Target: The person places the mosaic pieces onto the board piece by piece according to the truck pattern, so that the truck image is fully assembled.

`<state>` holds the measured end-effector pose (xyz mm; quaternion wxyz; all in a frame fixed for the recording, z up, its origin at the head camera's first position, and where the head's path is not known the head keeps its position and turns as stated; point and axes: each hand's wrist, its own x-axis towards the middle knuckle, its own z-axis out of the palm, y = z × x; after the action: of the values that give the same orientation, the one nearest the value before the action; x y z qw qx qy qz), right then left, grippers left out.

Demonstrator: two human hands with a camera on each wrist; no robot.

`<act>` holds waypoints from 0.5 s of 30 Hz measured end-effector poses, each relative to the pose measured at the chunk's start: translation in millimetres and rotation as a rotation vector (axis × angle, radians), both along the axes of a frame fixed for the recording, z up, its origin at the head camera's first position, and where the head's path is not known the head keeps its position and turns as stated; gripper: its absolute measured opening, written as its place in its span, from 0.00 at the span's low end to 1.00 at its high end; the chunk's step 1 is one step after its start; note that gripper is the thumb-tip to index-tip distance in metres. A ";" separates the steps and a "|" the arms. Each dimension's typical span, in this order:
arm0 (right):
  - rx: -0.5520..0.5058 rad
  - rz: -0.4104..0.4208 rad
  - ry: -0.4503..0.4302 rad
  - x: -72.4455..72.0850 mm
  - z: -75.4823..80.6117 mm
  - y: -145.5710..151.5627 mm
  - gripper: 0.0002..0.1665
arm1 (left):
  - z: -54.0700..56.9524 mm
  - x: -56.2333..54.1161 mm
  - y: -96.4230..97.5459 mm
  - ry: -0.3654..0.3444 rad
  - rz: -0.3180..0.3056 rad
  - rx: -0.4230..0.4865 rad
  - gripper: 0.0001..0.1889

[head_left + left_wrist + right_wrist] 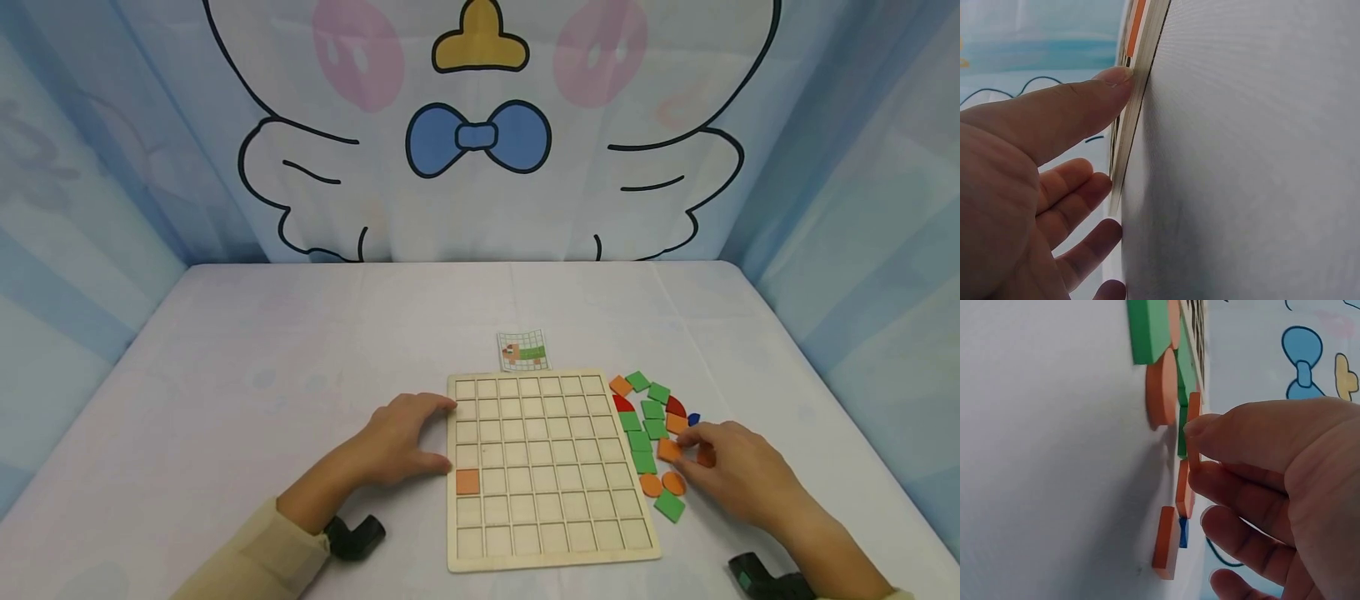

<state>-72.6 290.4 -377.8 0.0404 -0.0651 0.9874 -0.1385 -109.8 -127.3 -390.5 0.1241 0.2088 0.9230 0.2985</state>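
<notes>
My right hand (738, 473) pinches an orange square tile (669, 451) between thumb and fingertip at the right of the board. In the right wrist view this tile (1194, 406) is raised on edge, with another orange tile (1166, 544) lying on the table below the fingers. My left hand (393, 439) is spread along the left edge of the wooden grid board (555, 564), thumb and fingertips touching its side. One orange square (467, 482) sits in a cell of the board's left column. The other cells hold no tile.
Several green squares (642, 462), orange circles (651, 485), red rounded pieces (676, 406) and a small blue piece (693, 418) lie along the board's right side. A small pattern card (523, 351) lies behind the board. A printed curtain (480, 217) hangs beyond the table.
</notes>
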 end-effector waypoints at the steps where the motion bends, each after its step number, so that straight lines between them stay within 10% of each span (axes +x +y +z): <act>1: -0.002 0.000 0.004 0.4 0.7 -0.4 0.15 | -0.1 0.0 0.0 0.001 -0.001 -0.001 0.37; 15: -0.018 0.069 0.067 -0.5 13.4 -16.5 0.12 | -0.1 -0.1 0.0 -0.003 0.002 -0.005 0.37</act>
<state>-73.1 273.9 -364.4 0.0117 -0.1043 0.9840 -0.1438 -110.0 -127.3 -390.7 0.1256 0.2071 0.9238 0.2964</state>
